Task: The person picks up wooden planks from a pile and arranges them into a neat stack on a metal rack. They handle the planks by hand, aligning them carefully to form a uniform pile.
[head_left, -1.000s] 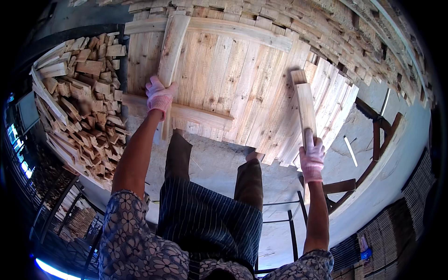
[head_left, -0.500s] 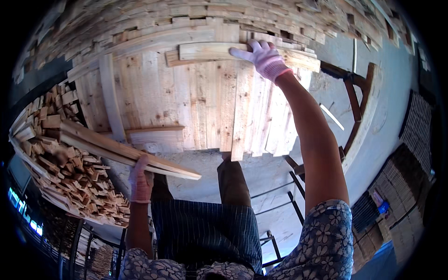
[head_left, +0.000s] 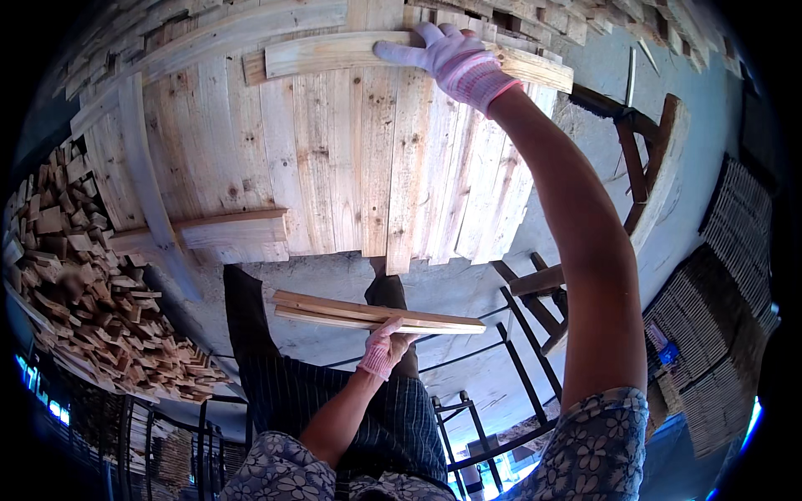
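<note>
Thin wooden strips (head_left: 443,322) held in the gloved left hand (head_left: 387,346), between striped apron (head_left: 309,397) and planks (head_left: 322,159), a pale batten (head_left: 322,53) lying across their far right, the gloved right hand (head_left: 458,65) spread wide on it, a heap of wood offcuts (head_left: 79,280) at left

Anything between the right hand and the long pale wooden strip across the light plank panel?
Only its white-and-pink knit glove; nothing else visible. The right hand lies on the long pale wooden strip.
</note>
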`<state>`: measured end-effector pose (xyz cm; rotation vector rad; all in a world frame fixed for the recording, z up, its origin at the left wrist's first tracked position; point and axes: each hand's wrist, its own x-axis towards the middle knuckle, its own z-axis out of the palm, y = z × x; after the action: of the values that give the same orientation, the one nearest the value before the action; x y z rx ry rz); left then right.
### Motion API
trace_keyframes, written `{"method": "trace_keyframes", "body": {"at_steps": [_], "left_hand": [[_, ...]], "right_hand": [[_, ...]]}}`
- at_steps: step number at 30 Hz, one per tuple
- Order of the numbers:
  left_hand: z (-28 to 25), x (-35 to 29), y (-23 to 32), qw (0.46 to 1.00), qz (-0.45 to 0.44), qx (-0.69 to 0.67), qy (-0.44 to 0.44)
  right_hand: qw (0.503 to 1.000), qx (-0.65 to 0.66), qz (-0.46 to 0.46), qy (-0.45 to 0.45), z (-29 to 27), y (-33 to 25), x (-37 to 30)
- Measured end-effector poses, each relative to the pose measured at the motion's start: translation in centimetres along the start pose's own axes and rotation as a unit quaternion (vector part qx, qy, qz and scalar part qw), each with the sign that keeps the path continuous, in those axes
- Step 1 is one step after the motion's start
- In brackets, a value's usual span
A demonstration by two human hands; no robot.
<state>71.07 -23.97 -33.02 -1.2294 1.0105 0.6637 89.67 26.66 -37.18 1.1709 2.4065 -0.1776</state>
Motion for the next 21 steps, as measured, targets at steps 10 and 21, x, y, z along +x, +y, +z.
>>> {"method": "trace_keyframes", "body": {"at_steps": [10, 21], "left_hand": [[10.0, 10.0, 1.0, 0.992, 0.015, -0.072, -0.106], [3.7, 9.0, 0.6, 0.991, 0.06, -0.018, -0.116]], "right_hand": [[0.99, 0.095, 0.065, 0.083, -1.8, 0.2, -5.0], [0.611, 0.564, 0.556, 0.008, 18.4, -1.7, -23.4]]}}
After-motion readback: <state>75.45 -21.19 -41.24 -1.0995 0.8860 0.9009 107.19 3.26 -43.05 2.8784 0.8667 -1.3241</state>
